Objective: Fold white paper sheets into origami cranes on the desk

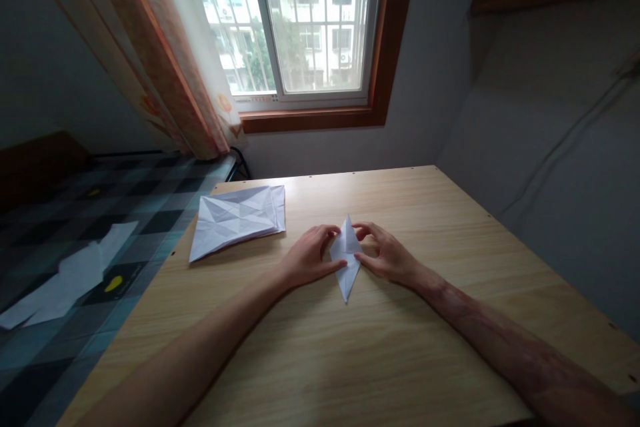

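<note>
A folded white paper [346,273], shaped like a narrow diamond, lies on the wooden table [280,360] with its points facing toward and away from me. My left hand [313,253] grips its left side, the thumb lying on the paper's middle and the fingers curled at the upper left edge. From the right, my right hand [385,250] pinches the opposite edge, with the thumb at the side corner and the index finger near the upper part. The paper's underside is hidden.
Creased white paper sheets [237,213] lie stacked at the table's far left. Beyond the left edge, loose white paper strips [75,280] rest on a checkered bed [165,180]. A barred window [320,27] and a curtain [165,47] are behind the table.
</note>
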{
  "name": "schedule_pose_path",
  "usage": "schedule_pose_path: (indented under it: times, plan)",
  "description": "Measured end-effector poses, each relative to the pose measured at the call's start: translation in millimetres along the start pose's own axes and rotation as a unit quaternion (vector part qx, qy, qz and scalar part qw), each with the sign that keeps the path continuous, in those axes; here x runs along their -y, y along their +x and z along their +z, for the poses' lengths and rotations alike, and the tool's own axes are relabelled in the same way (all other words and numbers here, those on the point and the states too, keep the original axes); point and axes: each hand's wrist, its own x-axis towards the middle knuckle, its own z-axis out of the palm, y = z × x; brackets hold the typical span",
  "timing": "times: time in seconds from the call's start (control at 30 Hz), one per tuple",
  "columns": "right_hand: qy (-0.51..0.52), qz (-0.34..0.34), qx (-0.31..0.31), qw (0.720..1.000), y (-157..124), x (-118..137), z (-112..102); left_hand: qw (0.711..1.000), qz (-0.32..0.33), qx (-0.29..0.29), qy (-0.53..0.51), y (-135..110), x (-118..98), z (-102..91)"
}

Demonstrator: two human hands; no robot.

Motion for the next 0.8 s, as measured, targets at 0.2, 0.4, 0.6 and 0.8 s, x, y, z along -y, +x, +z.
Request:
schedule_pose_path:
  times: [0.2,0.4,0.6,0.8]
  plan:
    - [0.055,0.029,-0.013,0.998,1,6,2,0.997,-0.026,0.0,-0.076,-1,4,1.0]
    - [0.097,0.04,-0.029,0.994,-1,4,10,0.984,-0.015,0.002,-0.178,-2,9,6.0]
    - [0.101,0.053,-0.051,0.992,-1,-8,15,0.974,-0.048,0.008,-0.221,-3,8,5.0]
    - [0.044,0.059,-0.067,0.995,0,-15,14,0.96,-0.049,0.025,-0.274,-3,10,6.8]
